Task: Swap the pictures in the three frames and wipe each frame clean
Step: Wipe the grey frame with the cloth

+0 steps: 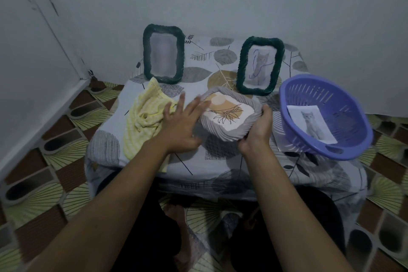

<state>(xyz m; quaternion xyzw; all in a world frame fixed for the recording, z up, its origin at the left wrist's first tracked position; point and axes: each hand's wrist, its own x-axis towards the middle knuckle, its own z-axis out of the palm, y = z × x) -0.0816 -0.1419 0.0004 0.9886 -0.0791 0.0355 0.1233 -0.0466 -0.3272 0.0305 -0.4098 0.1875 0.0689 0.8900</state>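
Head view: we look down on a low table (199,74) under a leaf-print cloth, set against a pale wall.
Grey frame: we see the grey woven frame (217,131) at the middle of the table, tilted, its right end raised.
Its picture: a print of an orange sun and a line-drawn leaf (227,112) sits inside it, face up.
Right hand: our right hand (256,132) grips the frame's near right corner, fingers curled under the rim and thumb on the edge.
Left hand: our left hand (181,126) is flat with fingers spread and straight, and holds nothing. The fingertips lie over the frame's left rim, but we cannot tell whether they press on it.
Yellow cloth: a crumpled yellow cloth (143,117) lies left of the frame, partly under the left hand.
Left green frame: a dark green woven frame (145,51) stands upright at the far left. Its contents are blurred.
Right green frame: a second dark green frame (241,66) stands at the far right, just behind the grey one, and holds a cat picture (261,64).
Basket: a purple slotted basket (346,115) sits tilted at the right edge, with a loose cat print (311,123) inside.
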